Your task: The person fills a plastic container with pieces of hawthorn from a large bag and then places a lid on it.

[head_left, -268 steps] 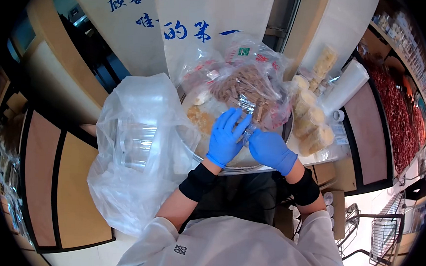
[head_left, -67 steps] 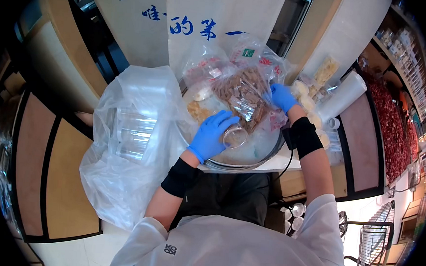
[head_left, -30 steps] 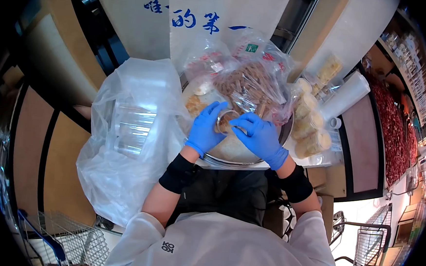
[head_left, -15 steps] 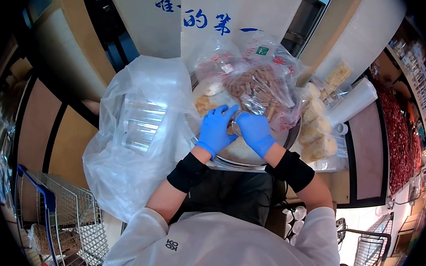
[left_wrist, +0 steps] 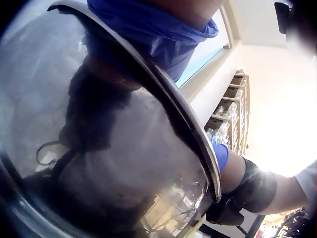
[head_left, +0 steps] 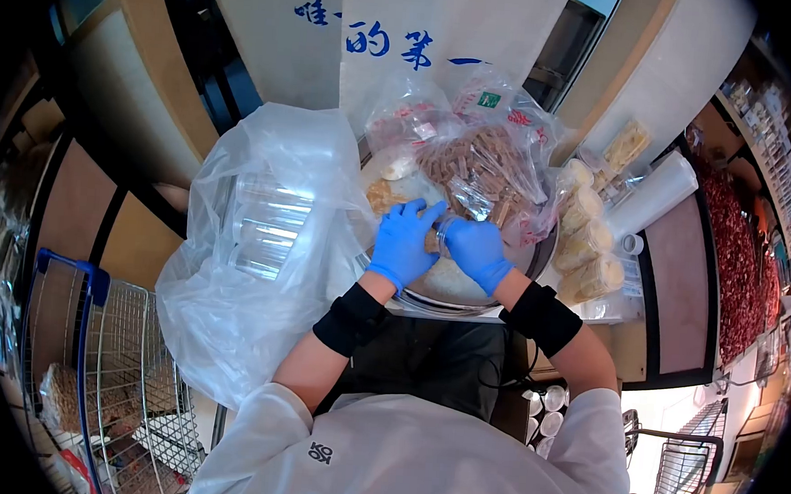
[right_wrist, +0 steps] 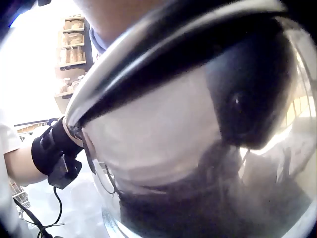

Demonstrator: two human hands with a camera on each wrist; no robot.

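Mostly basin [left_wrist: 143, 144], wrist cams, L hand [head_left: 402, 250] holding cup [head_left: 431, 241], head cam only

The left hand [head_left: 404, 243], gloved in blue, is held in front of the torso [head_left: 419, 457], with its fingers pointed forward and bent. Just beside it, the right hand [head_left: 477, 250], gloved likewise, is turned inward with its fingers curled; its fingertips seem hidden from the head view. The left forearm [head_left: 309, 375] and right forearm [head_left: 588, 360] are angled inward, bared below white sleeves [head_left: 267, 420], and each wrist [head_left: 376, 287] is wrapped in a black band [head_left: 352, 319].
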